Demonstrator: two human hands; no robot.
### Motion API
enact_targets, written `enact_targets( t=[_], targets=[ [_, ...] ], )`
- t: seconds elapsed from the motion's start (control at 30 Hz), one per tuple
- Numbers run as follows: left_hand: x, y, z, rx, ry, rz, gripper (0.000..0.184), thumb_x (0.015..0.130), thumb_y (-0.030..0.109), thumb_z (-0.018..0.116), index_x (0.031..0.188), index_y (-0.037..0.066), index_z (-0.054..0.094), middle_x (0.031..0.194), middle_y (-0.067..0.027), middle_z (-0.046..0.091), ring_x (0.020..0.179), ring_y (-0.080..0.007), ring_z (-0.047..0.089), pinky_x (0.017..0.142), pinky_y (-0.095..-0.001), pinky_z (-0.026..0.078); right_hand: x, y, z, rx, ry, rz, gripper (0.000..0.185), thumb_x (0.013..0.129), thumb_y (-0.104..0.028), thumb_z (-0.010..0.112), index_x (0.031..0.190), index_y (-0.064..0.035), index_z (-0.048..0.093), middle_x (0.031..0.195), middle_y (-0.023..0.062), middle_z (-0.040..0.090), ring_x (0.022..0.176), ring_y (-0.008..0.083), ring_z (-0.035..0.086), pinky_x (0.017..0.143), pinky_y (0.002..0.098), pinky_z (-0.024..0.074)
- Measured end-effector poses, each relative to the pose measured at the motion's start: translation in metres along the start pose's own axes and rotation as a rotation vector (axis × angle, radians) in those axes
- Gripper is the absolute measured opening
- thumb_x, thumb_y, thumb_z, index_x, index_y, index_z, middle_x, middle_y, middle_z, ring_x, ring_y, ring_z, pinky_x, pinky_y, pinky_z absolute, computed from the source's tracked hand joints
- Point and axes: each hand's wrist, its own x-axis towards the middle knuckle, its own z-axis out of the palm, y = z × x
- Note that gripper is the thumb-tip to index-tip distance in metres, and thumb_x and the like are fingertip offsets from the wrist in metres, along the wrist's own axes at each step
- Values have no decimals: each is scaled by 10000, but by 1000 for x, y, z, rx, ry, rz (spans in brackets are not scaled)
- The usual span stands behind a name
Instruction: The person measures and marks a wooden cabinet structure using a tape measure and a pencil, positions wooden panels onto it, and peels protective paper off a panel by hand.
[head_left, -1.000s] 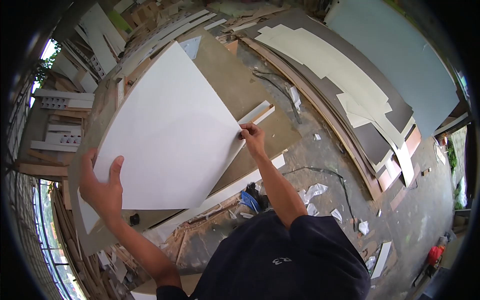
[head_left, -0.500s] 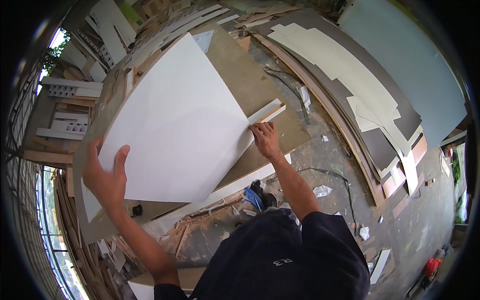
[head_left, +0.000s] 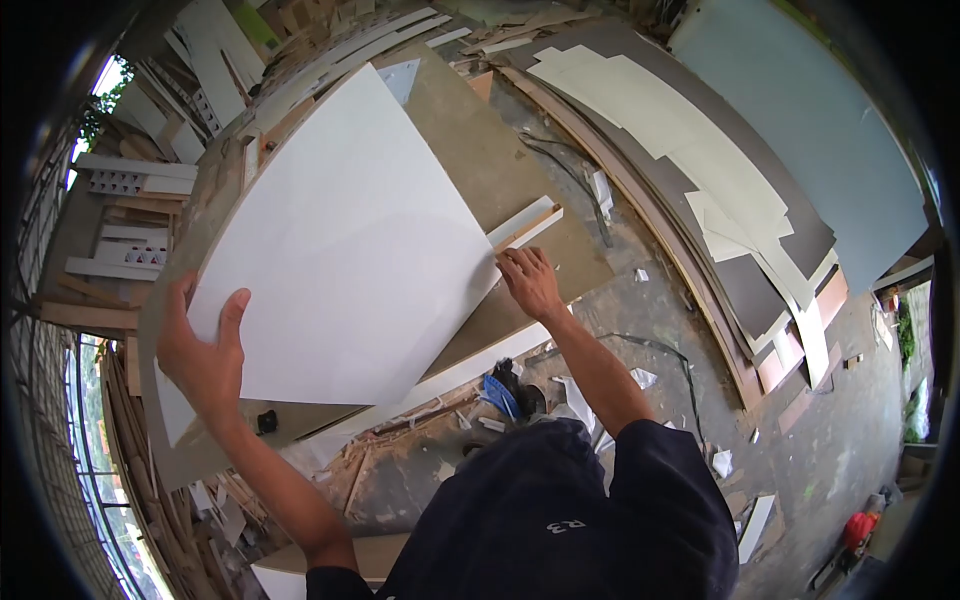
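Observation:
A large white sheet (head_left: 330, 230) lies tilted over a brown worktable board (head_left: 450, 110), its near edge bowed. My left hand (head_left: 205, 345) grips its left edge, thumb on the top face and fingers underneath, out of sight. At the right corner, my right hand (head_left: 528, 278) pinches the sheet's edge between thumb and curled fingers. Just beyond that hand, a narrow white strip with a wooden edge (head_left: 530, 222) sticks out from beside the sheet. Below my left wrist, a small black object (head_left: 267, 421) rests on the table.
Cream-coloured sheets (head_left: 690, 170) lie on stacked dark boards at the right, beside a big pale blue panel (head_left: 800, 120). A black cable (head_left: 665, 345) and scraps litter the floor. Blue and black items (head_left: 505, 393) sit near my body. Wood offcuts (head_left: 125, 320) are piled at the left.
The whole view has shifted slightly, moving things a little to the left. Both hands keep their hold on the white sheet, with hardly any other movement.

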Motion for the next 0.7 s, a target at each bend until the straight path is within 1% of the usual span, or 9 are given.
enact_targets(
  t=[0.07,0.13,0.27,0.37,0.43,0.47,0.53,0.67,0.7],
  targets=[
    [-1,0,1,21,-6,-11,492,793,311,848,1131,24,634,1030,-149,708,963,-324,683,870,-415,518,6,2,1,-6,31,-22,282,785,-64,674,1067,-72,657,1050,60,631,991,236,613,939,429,459],
    [0,-1,1,-31,-6,0,501,788,317,851,1129,20,635,1030,-154,706,965,-326,683,873,-418,517,12,4,6,-35,39,-105,315,754,-71,663,1068,-65,682,1056,48,633,974,223,621,935,433,455],
    [0,0,-1,-21,-7,10,514,785,334,851,1128,17,636,1028,-158,705,967,-329,682,877,-425,514,15,6,3,-108,15,-137,322,743,-85,648,1061,-51,686,1043,50,636,964,210,622,942,447,444],
    [0,-2,0,17,-8,21,512,788,337,849,1126,16,638,1027,-160,705,968,-333,681,879,-430,512,21,8,-2,-117,-10,-193,273,763,-83,638,1030,-37,677,1002,60,630,956,203,617,949,452,430],
    [0,-5,2,6,-8,26,505,789,330,848,1125,18,638,1025,-159,705,969,-333,681,878,-428,512,25,7,-3,-136,-66,-223,185,791,-94,630,964,-36,660,950,67,613,957,200,613,956,447,420],
    [0,-5,2,4,-9,27,505,789,330,848,1125,18,638,1025,-159,705,969,-333,681,878,-428,512,26,8,-3,-136,-66,-221,185,791,-94,630,964,-36,660,950,67,613,957,200,613,956,447,420],
    [1,-3,1,5,-20,4,503,788,329,849,1123,19,639,1029,-158,705,977,-329,680,877,-427,512,28,9,-2,-161,-183,-231,114,833,-120,614,916,-48,644,929,73,597,956,206,613,965,460,409],
    [4,-2,1,-11,-4,14,504,785,332,851,1117,17,640,1031,-155,706,979,-322,682,873,-421,513,9,9,-1,-231,-218,-345,114,858,-147,599,917,-61,646,936,75,598,959,221,611,977,480,398],
    [4,-2,2,-22,-4,5,505,784,333,852,1116,17,641,1031,-152,707,978,-319,683,873,-417,514,-3,8,-2,-190,-326,-356,119,860,-150,596,923,-64,649,943,78,599,967,226,610,981,484,395]
  ],
)
